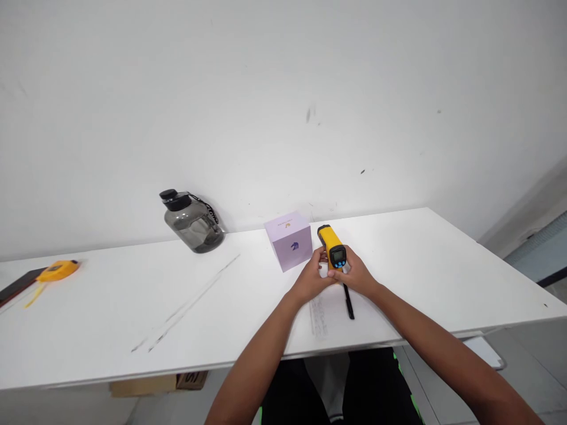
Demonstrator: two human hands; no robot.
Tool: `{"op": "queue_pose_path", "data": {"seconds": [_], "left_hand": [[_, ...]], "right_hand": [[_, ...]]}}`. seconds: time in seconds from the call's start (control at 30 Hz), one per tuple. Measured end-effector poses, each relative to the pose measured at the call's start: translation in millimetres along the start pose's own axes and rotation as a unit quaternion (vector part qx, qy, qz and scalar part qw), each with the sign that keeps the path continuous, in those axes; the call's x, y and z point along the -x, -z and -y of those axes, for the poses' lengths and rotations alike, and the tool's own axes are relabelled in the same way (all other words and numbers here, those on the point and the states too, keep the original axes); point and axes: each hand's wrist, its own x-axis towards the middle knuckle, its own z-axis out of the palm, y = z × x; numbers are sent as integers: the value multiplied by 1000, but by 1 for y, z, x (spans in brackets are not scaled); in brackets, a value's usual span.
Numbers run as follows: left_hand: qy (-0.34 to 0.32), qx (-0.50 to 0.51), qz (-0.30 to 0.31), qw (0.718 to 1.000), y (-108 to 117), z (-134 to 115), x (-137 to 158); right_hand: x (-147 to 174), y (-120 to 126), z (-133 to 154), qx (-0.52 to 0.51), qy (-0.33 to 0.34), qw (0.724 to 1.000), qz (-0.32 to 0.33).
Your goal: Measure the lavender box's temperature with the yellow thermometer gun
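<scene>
Between my two hands is a yellow and black infrared thermometer [332, 239], its small screen and blue buttons facing me. My left hand [311, 277] grips it from the left, low on its body. My right hand [358, 274] wraps round it from the right, with the thumb below the buttons. The handle is mostly hidden by my fingers. A black pen [349, 304] lies just below my hands on a sheet of paper [323, 330] with handwriting. A lilac box [290, 242] stands just left of the thermometer.
A grey see-through water bottle [195, 224] with a black cap stands tilted in view near the wall. A yellow tape measure [58, 270] and a dark flat object [20, 286] lie far left on the white table [190, 330]. A cardboard box [155, 385] is below.
</scene>
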Motion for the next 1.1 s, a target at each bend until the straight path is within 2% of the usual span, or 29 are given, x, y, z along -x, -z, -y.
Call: {"op": "queue_pose_path", "data": {"seconds": [0.27, 0.53, 0.8, 1.1], "left_hand": [[8, 5, 13, 1000, 3, -3, -1], [15, 16, 9, 1000, 2, 2, 0], [5, 18, 22, 1000, 3, -1, 0], [27, 35, 46, 998, 4, -6, 2]], "right_hand": [[-3, 4, -4, 36, 34, 999, 18], [-2, 2, -6, 15, -4, 1000, 10], [-2, 3, -3, -6, -15, 1000, 27], [-2, 2, -4, -50, -48, 997, 36]]}}
